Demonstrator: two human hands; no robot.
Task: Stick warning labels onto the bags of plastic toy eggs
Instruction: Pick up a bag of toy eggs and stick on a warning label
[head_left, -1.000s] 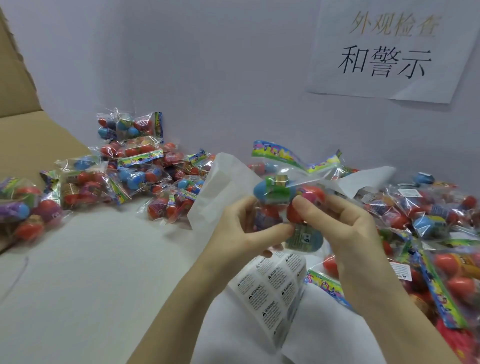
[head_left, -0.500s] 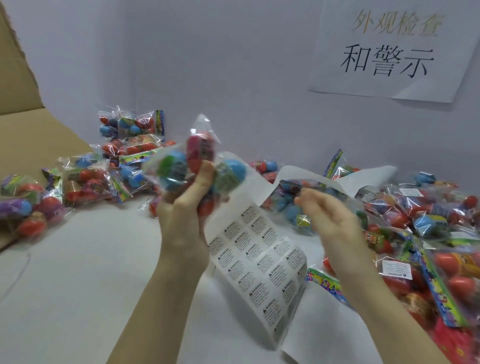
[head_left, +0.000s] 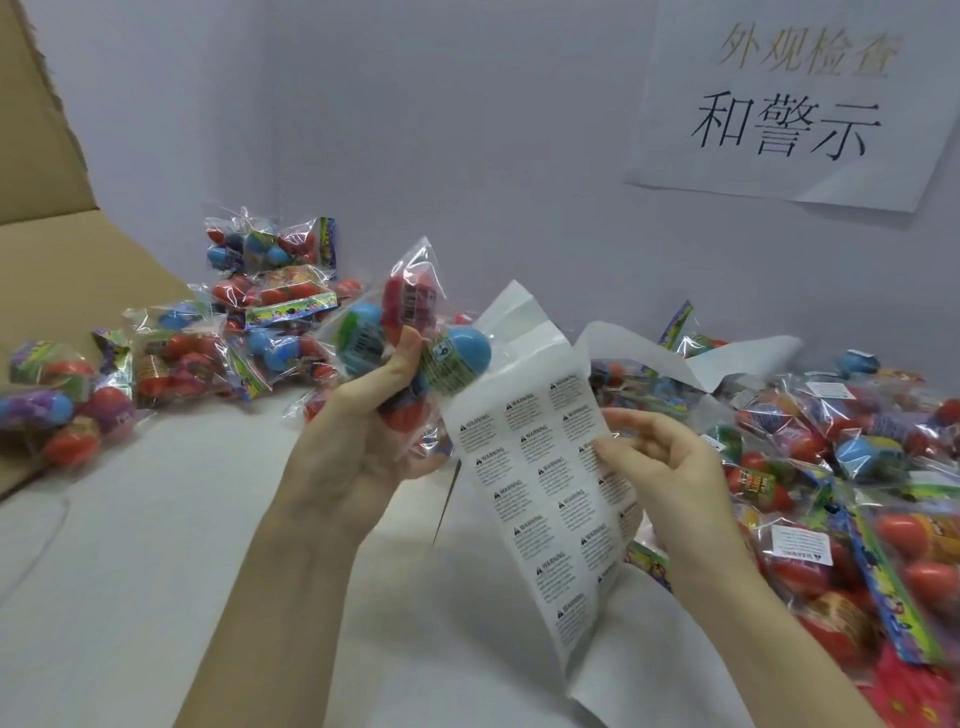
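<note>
My left hand (head_left: 358, 441) grips a clear bag of plastic toy eggs (head_left: 410, 332), raised above the table, with blue, green and red eggs showing. A white sheet of warning labels (head_left: 540, 483) stands curled between my hands, printed side toward me. My right hand (head_left: 660, 467) is at the sheet's right edge, thumb and fingertips pinching at a label there. Whether a label has lifted off is hidden by the fingers.
Bags of eggs lie heaped at the back left (head_left: 260, 322) and along the right side (head_left: 831, 467); one at the right bears a white label (head_left: 802, 545). A cardboard flap (head_left: 47, 249) rises at left. A paper sign (head_left: 795, 104) hangs on the wall. White table surface (head_left: 156, 571) lies in front.
My left hand carried the bag from between both hands up and left, then eased it back toward the sheet. My right hand let go of the bag and came to the label sheet's edge.
</note>
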